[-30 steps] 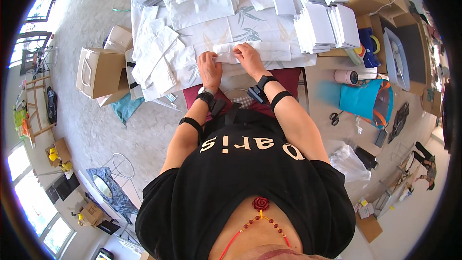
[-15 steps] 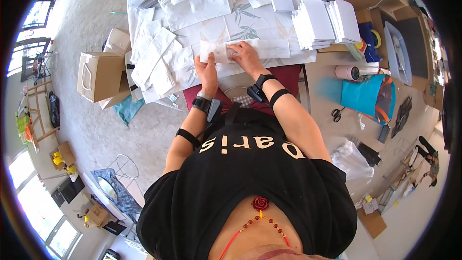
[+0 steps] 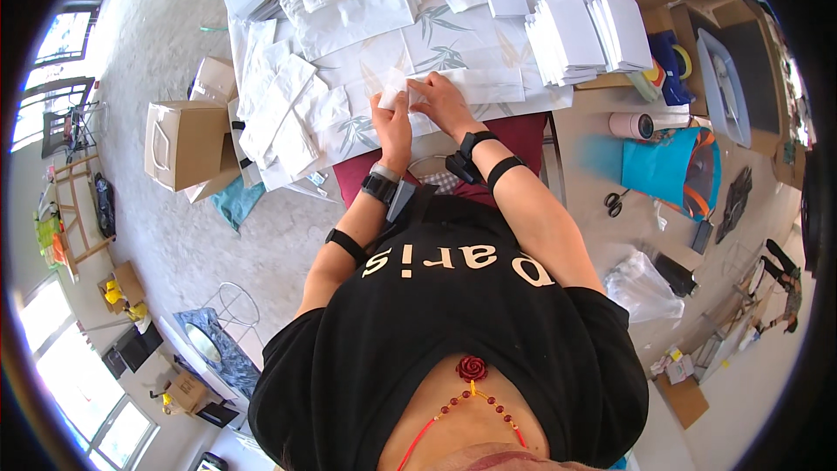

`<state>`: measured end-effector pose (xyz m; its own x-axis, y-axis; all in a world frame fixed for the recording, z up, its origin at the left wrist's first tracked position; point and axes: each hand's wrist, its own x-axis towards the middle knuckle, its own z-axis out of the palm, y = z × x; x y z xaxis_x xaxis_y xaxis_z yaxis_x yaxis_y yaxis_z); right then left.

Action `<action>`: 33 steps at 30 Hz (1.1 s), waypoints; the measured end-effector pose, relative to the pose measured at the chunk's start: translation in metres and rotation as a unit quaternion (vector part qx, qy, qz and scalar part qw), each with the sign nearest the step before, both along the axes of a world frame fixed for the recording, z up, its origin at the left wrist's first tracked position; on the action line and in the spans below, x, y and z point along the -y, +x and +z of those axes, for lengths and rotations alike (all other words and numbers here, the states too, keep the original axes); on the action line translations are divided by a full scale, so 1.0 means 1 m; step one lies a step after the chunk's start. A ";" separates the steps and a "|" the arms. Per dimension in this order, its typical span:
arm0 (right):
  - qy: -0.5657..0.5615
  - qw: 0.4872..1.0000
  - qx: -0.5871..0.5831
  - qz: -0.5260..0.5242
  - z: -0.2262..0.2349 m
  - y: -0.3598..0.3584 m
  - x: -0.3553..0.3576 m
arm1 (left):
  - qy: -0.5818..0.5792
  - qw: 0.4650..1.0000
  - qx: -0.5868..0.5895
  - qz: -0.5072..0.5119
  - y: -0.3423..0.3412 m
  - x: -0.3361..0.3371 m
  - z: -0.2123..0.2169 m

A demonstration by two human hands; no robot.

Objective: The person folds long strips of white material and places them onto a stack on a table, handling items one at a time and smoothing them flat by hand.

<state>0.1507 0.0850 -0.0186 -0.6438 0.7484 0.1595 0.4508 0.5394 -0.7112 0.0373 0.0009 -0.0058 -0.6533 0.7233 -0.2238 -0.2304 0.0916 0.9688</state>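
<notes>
A long, thin white plastic bag [image 3: 493, 85] lies flat near the front edge of the table, with its left end lifted and folded over. My left hand [image 3: 394, 122] pinches that folded end between thumb and fingers. Close beside it, my right hand [image 3: 443, 105] has bent fingers pressed on the bag by the fold. The bag's right part stretches out past my right hand along the tabletop [image 3: 475, 39], which has a leaf-patterned white cover. What lies inside the bag, if anything, cannot be made out.
Loose white bags [image 3: 283, 113] lie in a heap on the left, and a flat stack of bags [image 3: 349, 22] sits behind. Folded white stacks [image 3: 567, 39] stand at the right. Cardboard boxes [image 3: 185, 144] flank the table; scissors [image 3: 615, 203] and a blue bag [image 3: 667, 170] are on the floor.
My left hand has moved right, toward my right hand, carrying the bag's left end over into a fold. The right hand has stayed nearly in place.
</notes>
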 end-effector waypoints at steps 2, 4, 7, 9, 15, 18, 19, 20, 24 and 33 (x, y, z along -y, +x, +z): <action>0.009 1.000 -0.002 -0.001 -0.002 -0.001 -0.001 | 0.014 1.000 -0.014 0.007 0.003 -0.003 0.000; 0.008 1.000 0.002 0.000 -0.002 0.000 -0.002 | 0.020 0.999 -0.031 -0.002 0.004 -0.006 0.000; 0.001 1.000 0.011 0.017 0.009 -0.002 -0.001 | 0.021 0.997 -0.080 -0.002 0.002 -0.008 -0.015; -0.008 0.999 0.023 0.026 0.004 0.001 -0.004 | -0.004 0.994 -0.106 -0.015 0.008 -0.011 -0.003; -0.139 0.989 -0.044 0.029 0.014 0.028 -0.021 | -0.022 0.975 -0.196 -0.105 0.019 -0.006 0.011; -0.275 0.951 -0.120 -0.079 0.028 0.044 -0.026 | -0.070 0.949 -0.273 -0.140 0.022 -0.007 0.015; -0.326 0.929 -0.123 -0.124 0.030 0.047 -0.028 | -0.046 0.952 -0.266 -0.143 0.024 -0.006 0.018; -0.337 0.922 -0.120 -0.148 0.037 0.046 -0.028 | -0.024 0.954 -0.261 -0.145 0.025 -0.006 0.022; -0.223 0.951 -0.025 -0.210 0.047 0.041 -0.021 | -0.024 0.954 -0.266 -0.136 0.020 -0.007 0.007; -0.023 0.978 -0.006 -0.206 -0.003 0.043 -0.018 | 0.057 0.997 0.060 -0.002 -0.009 -0.006 0.005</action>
